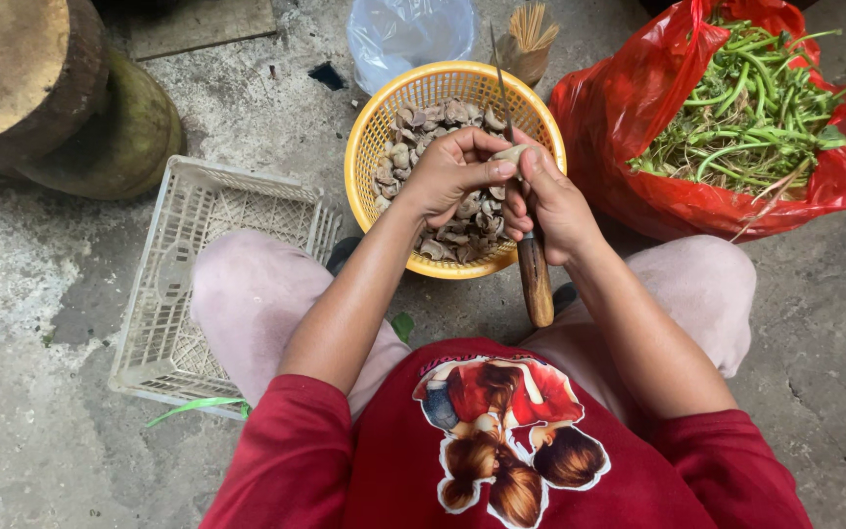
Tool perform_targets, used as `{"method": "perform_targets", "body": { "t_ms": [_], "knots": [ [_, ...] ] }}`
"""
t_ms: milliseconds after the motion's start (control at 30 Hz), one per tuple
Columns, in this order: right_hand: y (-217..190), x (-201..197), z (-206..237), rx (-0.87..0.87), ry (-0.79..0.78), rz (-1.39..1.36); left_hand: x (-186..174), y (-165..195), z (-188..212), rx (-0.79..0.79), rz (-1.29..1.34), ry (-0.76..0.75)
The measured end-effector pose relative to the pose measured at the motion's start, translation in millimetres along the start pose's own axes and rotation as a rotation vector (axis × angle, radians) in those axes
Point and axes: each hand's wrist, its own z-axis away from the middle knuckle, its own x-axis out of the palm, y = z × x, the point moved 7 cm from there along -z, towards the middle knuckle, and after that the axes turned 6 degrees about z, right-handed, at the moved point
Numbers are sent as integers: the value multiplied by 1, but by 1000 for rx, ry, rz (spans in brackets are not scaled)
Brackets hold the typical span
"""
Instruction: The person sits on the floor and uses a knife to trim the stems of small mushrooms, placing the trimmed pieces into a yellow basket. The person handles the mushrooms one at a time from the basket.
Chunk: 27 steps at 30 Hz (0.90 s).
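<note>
My left hand [450, 174] pinches a small pale peeled piece [510, 153] between thumb and fingers, over a yellow plastic basket [374, 132]. My right hand [550, 201] grips a knife [535, 274] with a brown wooden handle; its thin blade [501, 88] points up past the pale piece, and the right thumb presses on that piece. The basket holds several brownish-grey peelings or pieces [462, 230]. Both hands meet above the basket's near side, between my knees.
A red plastic bag [629, 127] of green stalks [746, 108] lies at the right. A pale plastic crate [198, 245] sits at the left, a wooden chopping block [22, 69] beyond it. A clear bag [408, 34] and a bundle of sticks [529, 34] lie behind the basket.
</note>
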Motion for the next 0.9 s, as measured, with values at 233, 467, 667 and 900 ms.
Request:
{"method": "perform_targets", "body": {
  "t_ms": [233,467,667,900],
  "knots": [
    [19,2,-6,133,7,35,-29,6,-7,66,-134,84],
    [27,-3,-6,265,70,333,-64,-5,31,-525,-1024,596],
    [15,-10,-12,103,126,192,-59,-53,34,-403,-1575,300],
    [3,-22,-10,-2,123,272,-40,-55,47,-218,-1706,208]
  ]
}}
